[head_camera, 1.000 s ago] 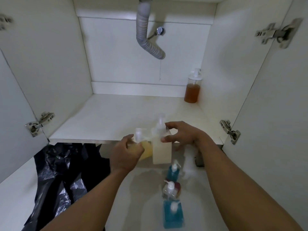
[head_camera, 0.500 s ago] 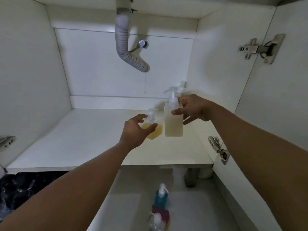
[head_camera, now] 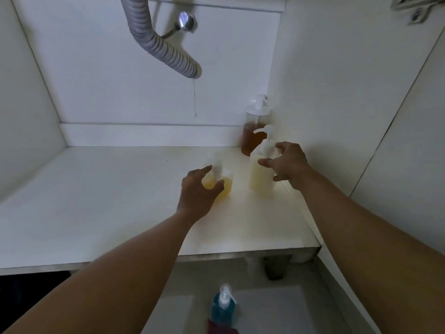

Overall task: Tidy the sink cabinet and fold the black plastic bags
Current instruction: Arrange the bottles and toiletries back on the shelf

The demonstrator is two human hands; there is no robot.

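White cabinet walls close round a pale cabinet shelf [head_camera: 96, 201], with a ribbed grey drain hose [head_camera: 159, 44] hanging at the back. Toward the shelf's right edge, the left hand [head_camera: 197, 191] has its grip clamped round a short bottle [head_camera: 224, 186] of yellow liquid, thumb on the near side. Just right of it, the right hand [head_camera: 289, 165] pinches the pump neck of a tall bottle [head_camera: 261, 174] of cloudy cream liquid. Its base seems to meet the shelf, though that is hard to tell. An amber bottle [head_camera: 252, 138] stands in the back right corner, just behind the tall one.

The step in hand looks like setting both bottles down along the right edge. To do it well, seat each base flat before letting go. The tall one is held high on a narrow neck and could tip, so keep it upright and clear of the amber one. Both are translucent plastic with white pumps, and the short one is only partly full. A blue bottle [head_camera: 222, 307] stands on the floor below the front edge. A dark patch [head_camera: 29, 290] under the front left corner may be the black bags, but it is too dark to tell.
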